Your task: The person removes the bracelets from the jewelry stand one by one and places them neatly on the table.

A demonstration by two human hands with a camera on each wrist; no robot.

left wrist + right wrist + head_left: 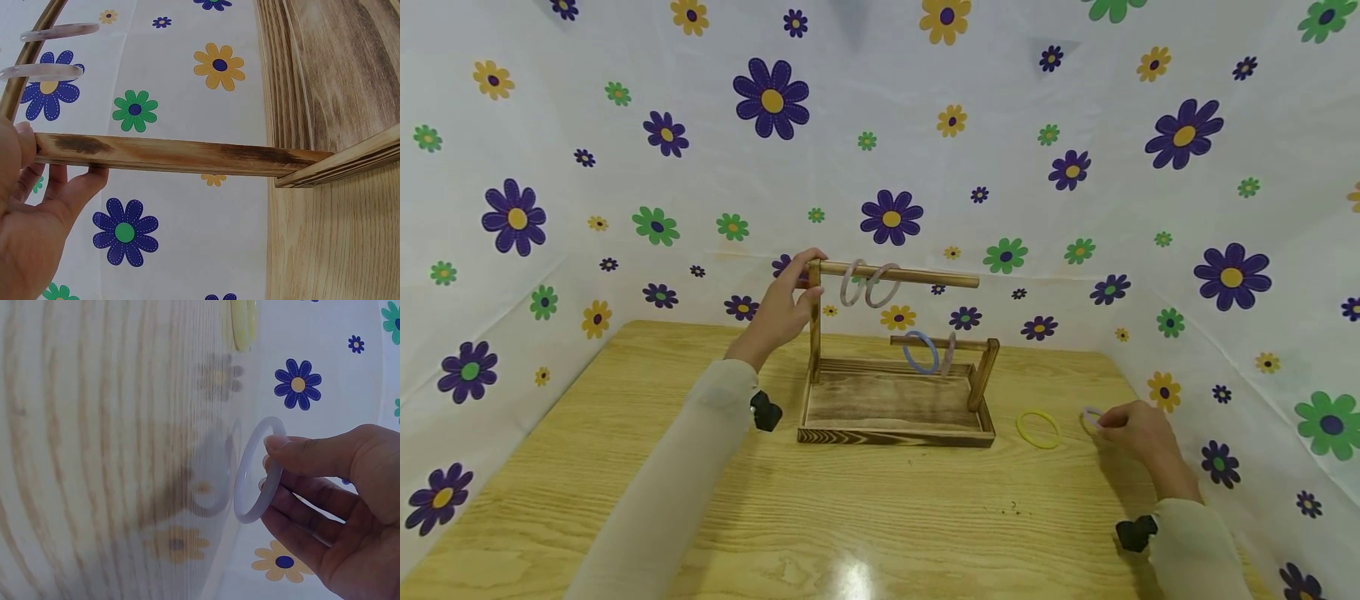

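Note:
A wooden bangle stand (895,436) has a tall post at its left and a shorter one at its right, each carrying a horizontal bar. My left hand (781,307) grips the top of the tall post (169,155), thumb on one side and fingers on the other. On the upper bar hang two pale bangles (843,287). The lower bar carries a blue bangle (935,354) and a pale pinkish bangle (949,354). To the right of the stand, my right hand (1144,435) pinches a pale lavender bangle (251,516) between thumb and fingers, tilted close to the tabletop.
A yellow bangle (1027,440) lies on the wooden table (850,508) between the stand and my right hand. Flower-patterned white sheeting (700,150) surrounds the table at the back and sides.

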